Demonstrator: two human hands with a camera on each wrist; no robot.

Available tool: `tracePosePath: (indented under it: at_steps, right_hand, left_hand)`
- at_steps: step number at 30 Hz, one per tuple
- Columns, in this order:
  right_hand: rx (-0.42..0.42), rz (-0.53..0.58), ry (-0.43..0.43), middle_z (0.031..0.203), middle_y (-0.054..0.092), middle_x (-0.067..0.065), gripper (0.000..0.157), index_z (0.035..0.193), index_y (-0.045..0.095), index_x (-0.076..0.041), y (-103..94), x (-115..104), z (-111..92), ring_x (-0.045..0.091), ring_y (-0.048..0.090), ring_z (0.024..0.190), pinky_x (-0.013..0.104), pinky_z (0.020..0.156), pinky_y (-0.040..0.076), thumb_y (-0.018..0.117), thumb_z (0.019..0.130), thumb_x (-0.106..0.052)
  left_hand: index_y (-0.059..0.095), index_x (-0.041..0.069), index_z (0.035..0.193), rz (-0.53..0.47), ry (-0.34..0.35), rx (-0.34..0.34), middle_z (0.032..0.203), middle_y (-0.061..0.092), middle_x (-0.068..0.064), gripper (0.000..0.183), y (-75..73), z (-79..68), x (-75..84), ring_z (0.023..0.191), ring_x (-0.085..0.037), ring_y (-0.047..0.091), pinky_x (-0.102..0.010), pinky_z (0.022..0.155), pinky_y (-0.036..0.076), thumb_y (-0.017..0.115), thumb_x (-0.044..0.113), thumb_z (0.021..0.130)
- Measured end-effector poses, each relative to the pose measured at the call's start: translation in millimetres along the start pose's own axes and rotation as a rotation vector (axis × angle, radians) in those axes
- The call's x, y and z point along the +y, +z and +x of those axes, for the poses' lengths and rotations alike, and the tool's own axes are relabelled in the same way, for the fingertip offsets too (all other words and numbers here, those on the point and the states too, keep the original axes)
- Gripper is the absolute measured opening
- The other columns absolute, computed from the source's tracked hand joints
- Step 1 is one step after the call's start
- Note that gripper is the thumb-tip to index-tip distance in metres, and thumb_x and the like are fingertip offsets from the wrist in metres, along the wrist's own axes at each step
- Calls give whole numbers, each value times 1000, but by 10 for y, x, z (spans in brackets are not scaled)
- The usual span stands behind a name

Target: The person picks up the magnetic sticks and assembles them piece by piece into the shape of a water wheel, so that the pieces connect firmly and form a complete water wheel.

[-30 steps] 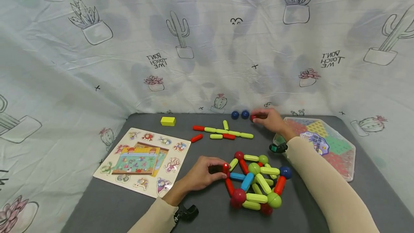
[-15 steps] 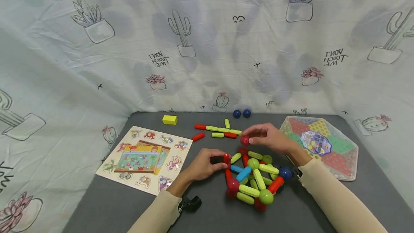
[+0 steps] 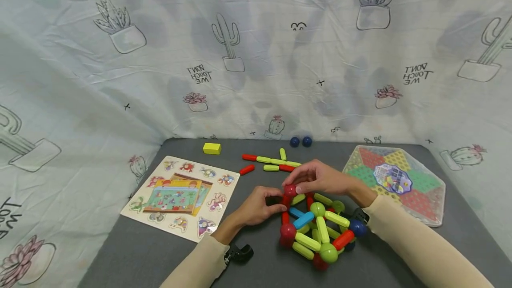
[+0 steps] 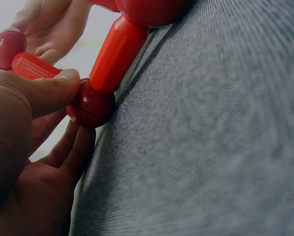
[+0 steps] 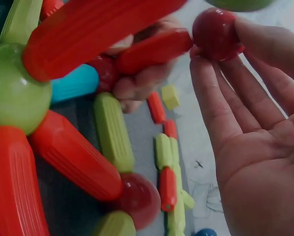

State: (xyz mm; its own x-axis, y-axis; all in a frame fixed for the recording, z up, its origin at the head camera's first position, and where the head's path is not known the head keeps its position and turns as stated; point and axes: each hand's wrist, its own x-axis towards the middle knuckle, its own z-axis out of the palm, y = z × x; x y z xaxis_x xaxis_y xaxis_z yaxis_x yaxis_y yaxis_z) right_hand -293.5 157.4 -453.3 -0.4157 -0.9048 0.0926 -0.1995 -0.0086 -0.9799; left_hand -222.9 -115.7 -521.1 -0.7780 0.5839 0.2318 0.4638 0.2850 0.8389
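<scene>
A frame of magnetic rods and balls [image 3: 318, 209] stands on the table, in red, yellow-green and blue. On its left side, my left hand [image 3: 256, 206] pinches a corner where a red rod [image 4: 33, 65] rises from a dark red ball [image 4: 91, 103]. Thumb and fingertips of my right hand [image 3: 324, 179] hold another dark red ball [image 5: 218, 34] at that rod's upper end. The two look in contact in the left wrist view. Part of the frame's far side is hidden behind the right hand and forearm.
Loose red and yellow-green rods [image 3: 276, 161] lie behind the frame, with two blue balls [image 3: 301, 142] farther back. A yellow block [image 3: 212, 148] sits at the back left. Left is a picture puzzle board [image 3: 136, 210]; right, a clear-lidded box [image 3: 424, 186].
My right hand has brought the red ball from the back of the table to the top of the upright red rod. The left hand keeps its pinch; the frame has tilted slightly.
</scene>
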Motion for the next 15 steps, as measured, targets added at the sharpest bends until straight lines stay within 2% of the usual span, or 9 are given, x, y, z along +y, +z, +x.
tracePosePath:
  at_steps: [4, 6, 8, 12, 15]
  right_hand:
    - [3, -34, 10, 140, 71, 27, 33, 140, 68, 3, 28, -1, 32, 23, 74, 126, 41, 102, 62, 65, 108, 0]
    - [36, -61, 22, 141, 71, 26, 34, 142, 69, 0, 14, 9, -2, 22, 74, 126, 39, 102, 62, 66, 108, -2]
    - [75, -68, 20, 144, 67, 31, 35, 143, 68, 1, -26, 35, -78, 28, 73, 129, 42, 103, 62, 65, 109, -2]
    - [215, -113, 44, 139, 66, 38, 32, 140, 69, 2, -124, 136, -398, 37, 74, 125, 46, 102, 62, 63, 109, -3]
    - [293, -159, 82, 134, 70, 35, 30, 138, 69, 3, -123, 198, -744, 32, 75, 121, 41, 99, 64, 64, 109, -3]
  left_hand:
    - [82, 11, 118, -34, -1, 8, 112, 83, -2, 18, 17, 11, -23, 111, -8, 71, -33, 109, 56, 81, 14, 100]
    - [82, 11, 118, -47, -3, 10, 112, 83, -2, 18, 20, 14, -36, 110, -8, 71, -32, 108, 56, 81, 14, 100]
    - [82, 11, 120, -61, -2, 11, 112, 83, -3, 20, 18, 10, -45, 110, -8, 72, -32, 108, 56, 82, 13, 100]
    - [82, 13, 120, -93, -17, 10, 113, 83, -1, 22, -3, -23, -52, 111, -9, 73, -32, 108, 57, 83, 11, 98]
    - [83, 15, 120, -101, -44, 7, 113, 83, 2, 24, -27, -52, -47, 111, -9, 72, -32, 109, 56, 84, 10, 97]
